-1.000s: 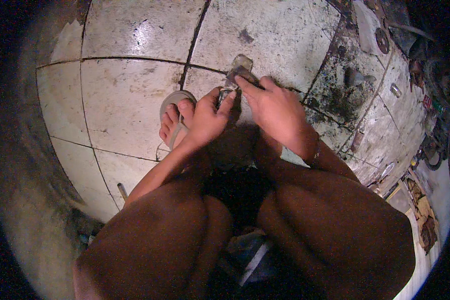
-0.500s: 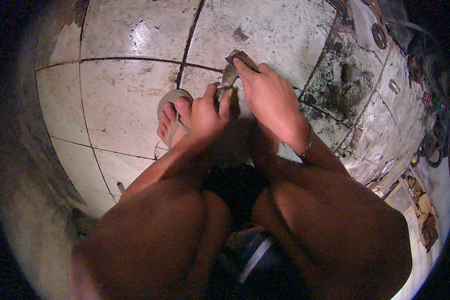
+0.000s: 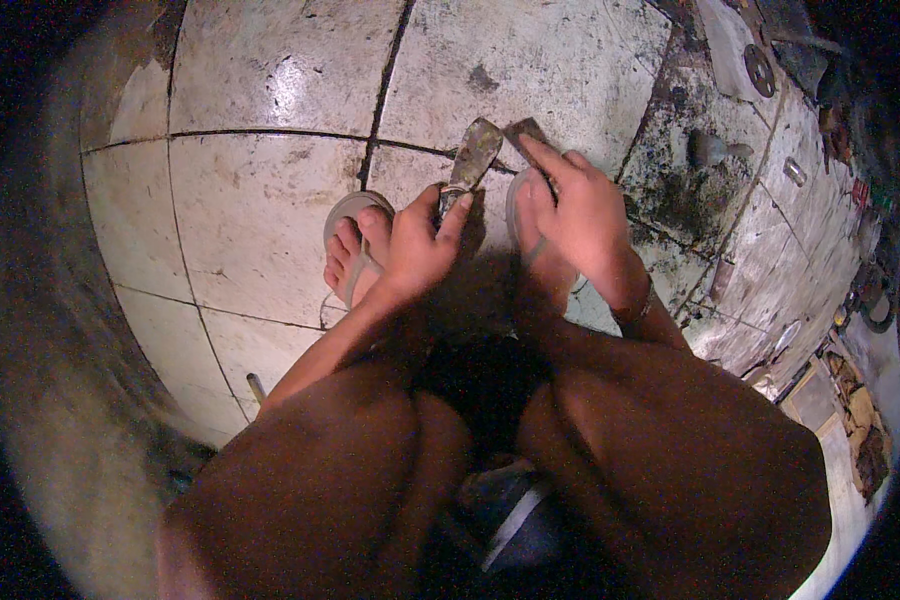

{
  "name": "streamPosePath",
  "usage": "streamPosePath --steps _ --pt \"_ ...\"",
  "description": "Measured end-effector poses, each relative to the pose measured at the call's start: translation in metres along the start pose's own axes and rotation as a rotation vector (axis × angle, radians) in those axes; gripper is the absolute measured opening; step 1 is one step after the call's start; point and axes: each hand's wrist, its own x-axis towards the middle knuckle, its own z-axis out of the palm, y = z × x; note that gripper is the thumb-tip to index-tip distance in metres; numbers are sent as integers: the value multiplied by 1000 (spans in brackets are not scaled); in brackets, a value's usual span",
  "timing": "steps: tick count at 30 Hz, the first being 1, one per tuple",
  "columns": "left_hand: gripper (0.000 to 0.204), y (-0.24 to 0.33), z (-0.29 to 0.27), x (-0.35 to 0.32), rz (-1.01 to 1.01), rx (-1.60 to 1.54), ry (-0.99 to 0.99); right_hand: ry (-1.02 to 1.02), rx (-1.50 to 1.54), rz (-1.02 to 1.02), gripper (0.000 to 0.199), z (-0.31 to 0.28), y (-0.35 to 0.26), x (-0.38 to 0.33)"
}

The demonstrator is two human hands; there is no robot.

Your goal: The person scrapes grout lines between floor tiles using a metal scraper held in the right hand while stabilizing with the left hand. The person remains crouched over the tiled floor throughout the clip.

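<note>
Between my feet, my left hand is closed around the lower end of a worn, grey-brown metal part. Its flat, rounded end points up and away from me, and a ring-like band shows at my thumb. My right hand grips a small dark flat piece, perhaps folded sandpaper, with the index finger stretched along it. That piece is just right of the metal part's rounded end, with a narrow gap between them. My palm and fingers hide the rest of both things.
My sandalled left foot and right foot stand on stained white floor tiles. To the right are a black grimy patch, a greyish bolt-like piece, a small metal cylinder, a dark disc and clutter along the edge.
My right hand has drawn the dark flat piece off the metal part, moving right and slightly toward me. The part's rounded end is now uncovered. The left hand keeps its hold.
</note>
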Motion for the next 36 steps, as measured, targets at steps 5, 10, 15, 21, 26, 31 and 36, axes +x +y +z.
streamPosePath --steps 5,10,15,21,26,31,36 --pt "33 7 -6 1 -195 -254 -90 19 -89 54 46 -7 17 6" --pt "30 15 -21 2 -323 -550 -284 194 -112 -128 43 -24 21 15" --pt "26 25 -28 4 -344 -742 -366 -28 -51 -418 58 -10 -16 3" --pt "41 53 -45 -7 -14 -313 -366 -64 -39 -387 72 -4 -32 9" --pt "51 78 -60 -6 -29 -449 -701 -59 391 -483 42 -12 -20 38" --pt "41 66 -66 -28 181 -14 -271 43 631 -181 19 -30 -20 69" --pt "30 19 -58 -48 180 859 54 308 -12 -633 37 -64 8 134"
